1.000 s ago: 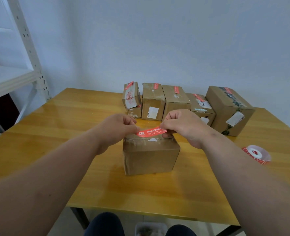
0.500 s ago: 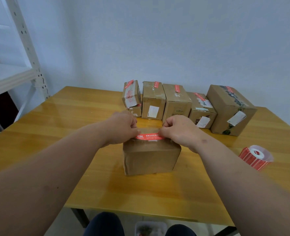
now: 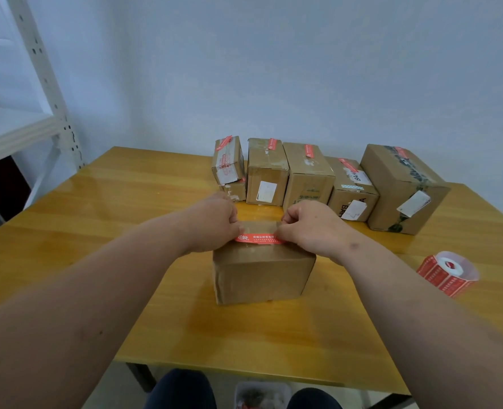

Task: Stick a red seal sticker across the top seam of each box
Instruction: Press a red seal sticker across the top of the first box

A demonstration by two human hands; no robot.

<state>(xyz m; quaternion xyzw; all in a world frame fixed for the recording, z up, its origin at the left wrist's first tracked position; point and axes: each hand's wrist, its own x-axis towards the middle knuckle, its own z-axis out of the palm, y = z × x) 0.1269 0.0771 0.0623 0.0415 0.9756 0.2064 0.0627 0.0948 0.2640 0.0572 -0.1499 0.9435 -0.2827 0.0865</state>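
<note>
A brown cardboard box (image 3: 262,273) stands in the middle of the wooden table (image 3: 96,225). A red seal sticker (image 3: 259,238) lies flat across its top near the front edge. My left hand (image 3: 215,222) pinches the sticker's left end and my right hand (image 3: 306,225) pinches its right end, both with fingers curled and resting on the box top. A roll of red stickers (image 3: 446,273) lies on its side at the right.
Several sealed cardboard boxes (image 3: 306,175) with red stickers on top stand in a row at the table's back; the largest box (image 3: 401,187) is at the right. A white metal shelf (image 3: 23,119) stands to the left. A pale wall is behind.
Both hands brought the sticker down from above the box onto its top. The view moved slightly.
</note>
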